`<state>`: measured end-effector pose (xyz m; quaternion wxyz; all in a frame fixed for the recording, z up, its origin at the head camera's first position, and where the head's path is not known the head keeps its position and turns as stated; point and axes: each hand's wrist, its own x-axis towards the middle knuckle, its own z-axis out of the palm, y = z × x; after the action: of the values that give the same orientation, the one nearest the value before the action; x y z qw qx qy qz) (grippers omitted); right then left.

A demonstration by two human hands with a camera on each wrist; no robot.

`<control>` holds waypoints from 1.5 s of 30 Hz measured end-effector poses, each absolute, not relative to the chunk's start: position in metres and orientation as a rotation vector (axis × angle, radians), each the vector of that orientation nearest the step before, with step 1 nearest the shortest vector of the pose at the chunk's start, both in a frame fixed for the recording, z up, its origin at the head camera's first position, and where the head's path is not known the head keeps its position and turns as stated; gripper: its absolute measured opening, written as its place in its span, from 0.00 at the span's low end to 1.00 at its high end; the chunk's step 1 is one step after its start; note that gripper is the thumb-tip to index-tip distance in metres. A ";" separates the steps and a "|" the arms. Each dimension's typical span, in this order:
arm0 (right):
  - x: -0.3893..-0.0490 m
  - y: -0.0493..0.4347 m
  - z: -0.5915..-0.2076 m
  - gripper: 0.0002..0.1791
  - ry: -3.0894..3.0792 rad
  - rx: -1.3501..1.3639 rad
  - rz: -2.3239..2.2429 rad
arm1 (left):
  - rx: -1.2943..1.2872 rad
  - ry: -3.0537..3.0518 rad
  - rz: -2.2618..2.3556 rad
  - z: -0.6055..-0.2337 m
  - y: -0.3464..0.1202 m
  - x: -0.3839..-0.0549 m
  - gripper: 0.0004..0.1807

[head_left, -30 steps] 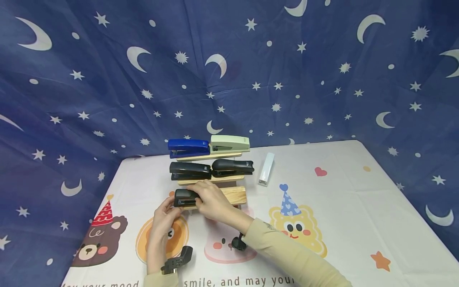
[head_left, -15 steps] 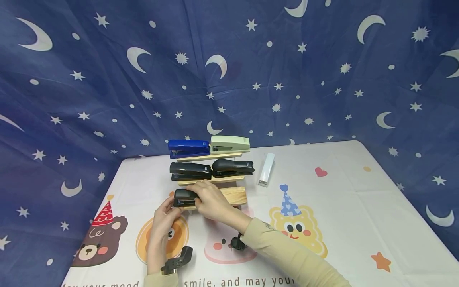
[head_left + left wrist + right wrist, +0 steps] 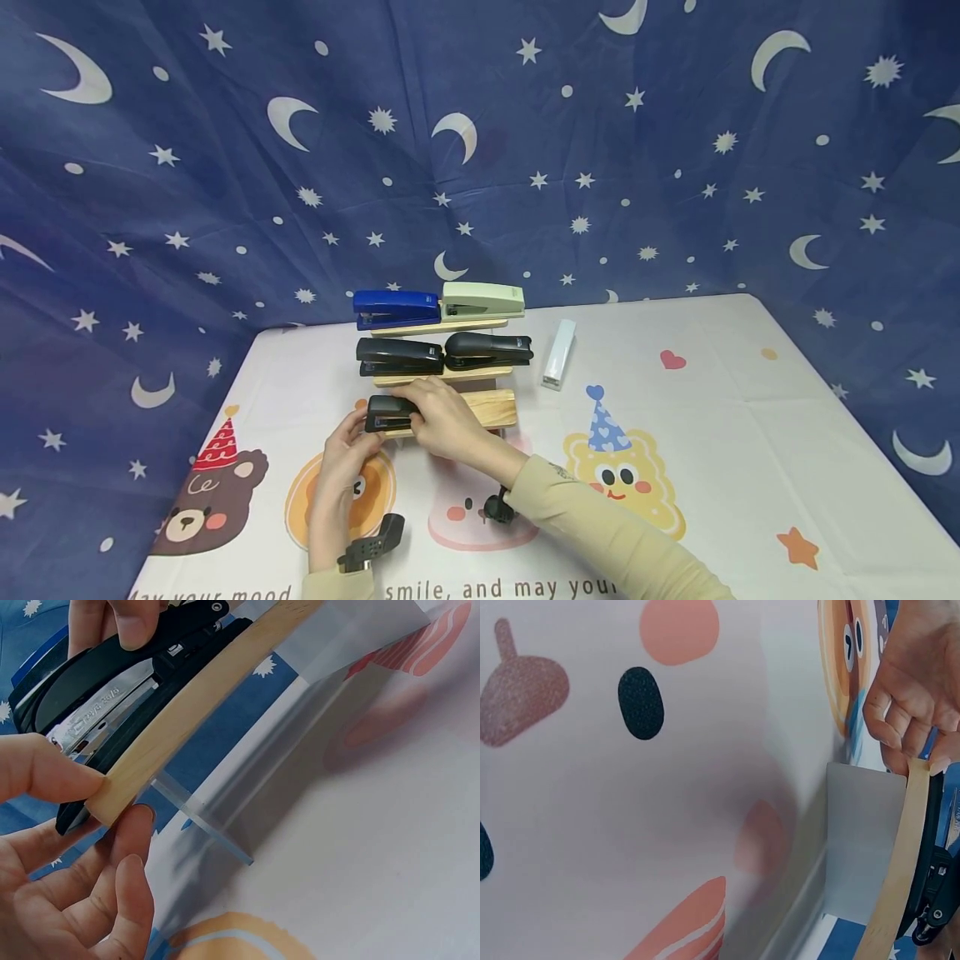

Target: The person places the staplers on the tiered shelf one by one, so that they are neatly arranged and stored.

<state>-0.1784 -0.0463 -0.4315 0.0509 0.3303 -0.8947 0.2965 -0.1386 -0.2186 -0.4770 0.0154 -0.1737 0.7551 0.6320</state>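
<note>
A black stapler [image 3: 384,408] lies along the left half of the front wooden shelf [image 3: 491,408] of a tiered stand. From above, my right hand [image 3: 446,421] grips it near its right end; those fingers cover that part in the head view. At the shelf's left end, my left hand [image 3: 341,467] pinches the wood, beside the stapler's tip. In the left wrist view, a digit presses the shelf's pale edge [image 3: 172,727] and curled fingers lie under it. The metal staple channel [image 3: 97,712] shows under the stapler's raised top arm.
Behind, the middle shelf holds two black staplers [image 3: 401,356], and the back shelf holds a blue stapler [image 3: 396,307] and a pale green stapler [image 3: 482,300]. A white stapler [image 3: 558,354] lies on the printed tablecloth [image 3: 750,392] right of the stand. Clear plastic supports [image 3: 210,825] hold the shelf up.
</note>
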 end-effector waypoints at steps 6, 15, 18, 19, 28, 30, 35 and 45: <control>-0.178 -0.044 -0.431 0.25 -2.738 0.943 0.946 | -0.568 2.343 1.950 -0.477 -0.217 -0.140 0.31; -0.176 -0.039 -0.433 0.21 -2.703 0.879 1.055 | -0.585 2.347 1.937 -0.477 -0.218 -0.139 0.31; -0.176 -0.034 -0.432 0.20 -2.661 0.870 1.095 | -0.583 2.347 1.944 -0.478 -0.217 -0.139 0.31; -0.175 -0.032 -0.432 0.19 -2.648 0.864 1.104 | -0.584 2.347 1.945 -0.478 -0.217 -0.139 0.31; -0.169 -0.011 -0.428 0.17 -2.574 0.771 1.232 | -0.577 2.354 1.962 -0.479 -0.218 -0.139 0.31; -0.167 -0.007 -0.429 0.17 -2.560 0.757 1.243 | -0.578 2.353 1.962 -0.479 -0.219 -0.139 0.31; -0.163 0.003 -0.433 0.17 -2.487 0.756 1.259 | -0.577 2.359 1.957 -0.480 -0.218 -0.140 0.32; -0.155 0.022 -0.436 0.15 -2.346 0.637 1.445 | -0.571 2.370 1.946 -0.478 -0.217 -0.138 0.31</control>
<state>-0.1549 0.0225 -0.4356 0.1561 0.2225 -0.8193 0.5048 -0.1381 -0.2167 -0.4777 0.0115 -0.1829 0.7598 0.6238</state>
